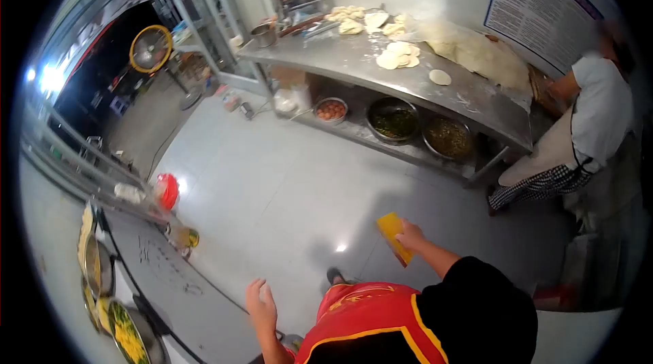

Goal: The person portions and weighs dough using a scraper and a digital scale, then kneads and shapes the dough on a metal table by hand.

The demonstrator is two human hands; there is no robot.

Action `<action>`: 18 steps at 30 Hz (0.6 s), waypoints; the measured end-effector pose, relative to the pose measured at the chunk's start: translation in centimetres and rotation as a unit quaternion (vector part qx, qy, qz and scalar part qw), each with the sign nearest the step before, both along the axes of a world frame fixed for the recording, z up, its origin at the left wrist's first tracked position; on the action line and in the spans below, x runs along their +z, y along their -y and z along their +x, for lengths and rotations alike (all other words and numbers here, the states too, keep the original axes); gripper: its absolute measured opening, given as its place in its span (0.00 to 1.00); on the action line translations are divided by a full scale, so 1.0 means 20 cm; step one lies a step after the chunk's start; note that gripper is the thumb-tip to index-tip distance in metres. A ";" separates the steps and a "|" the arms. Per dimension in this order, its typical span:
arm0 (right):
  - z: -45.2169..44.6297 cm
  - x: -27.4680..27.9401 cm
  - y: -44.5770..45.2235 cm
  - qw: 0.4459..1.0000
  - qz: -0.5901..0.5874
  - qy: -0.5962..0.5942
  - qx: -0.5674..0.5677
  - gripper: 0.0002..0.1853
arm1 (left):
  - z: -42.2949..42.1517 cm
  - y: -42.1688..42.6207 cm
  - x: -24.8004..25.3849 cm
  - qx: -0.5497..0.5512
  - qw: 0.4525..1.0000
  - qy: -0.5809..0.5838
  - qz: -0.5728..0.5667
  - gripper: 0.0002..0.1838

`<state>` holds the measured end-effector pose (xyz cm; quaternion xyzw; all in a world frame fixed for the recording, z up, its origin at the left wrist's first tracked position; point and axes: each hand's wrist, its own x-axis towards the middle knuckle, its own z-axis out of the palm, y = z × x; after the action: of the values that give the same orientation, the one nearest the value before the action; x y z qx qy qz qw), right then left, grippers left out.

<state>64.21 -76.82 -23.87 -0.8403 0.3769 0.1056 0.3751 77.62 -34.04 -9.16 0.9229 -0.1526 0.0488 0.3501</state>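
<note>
My right hand (410, 235) is closed on one edge of a flat yellow packet (391, 229) with a reddish lower end; its print is too blurred to read. The packet hangs over the tiled floor, in front of my red apron (367, 303). At the lower left, my left hand (260, 301) is raised with fingers stretched out and holds nothing. It is nearest to a grey counter panel (166, 262) and does not touch it.
A steel table (326, 54) along the wall bears flattened dough rounds (398, 56) and a large covered dough mass (469, 54). Bowls, one with eggs (331, 111), stand on its lower shelf. A person (578, 119) works at its right end. A fan (150, 50) stands beyond the doorway.
</note>
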 end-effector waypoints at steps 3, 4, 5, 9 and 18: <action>-0.03 0.01 0.22 0.994 -0.028 0.029 -0.097 0.26 | 0.33 0.35 0.00 -0.108 0.994 -0.007 0.011 0.09; -0.04 0.00 0.30 0.989 -0.055 0.041 -0.127 0.26 | 0.44 0.47 -0.01 -0.138 0.990 0.003 0.009 0.09; -0.06 -0.04 0.41 0.984 -0.076 0.053 -0.156 0.25 | 0.56 0.60 -0.03 -0.173 0.985 0.008 -0.006 0.09; -0.05 0.12 0.77 0.944 -0.089 0.118 -0.294 0.25 | 1.02 1.09 -0.08 -0.275 0.961 0.020 -0.036 0.10; 0.18 0.66 1.54 0.879 -0.207 0.168 -0.395 0.19 | 1.50 2.30 -0.07 -0.457 0.886 -0.052 -0.065 0.13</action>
<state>67.74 -107.72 -10.67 -0.6850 0.6223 -0.2750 0.2606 107.57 -80.05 -10.52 0.7277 -0.5352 -0.1546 0.4002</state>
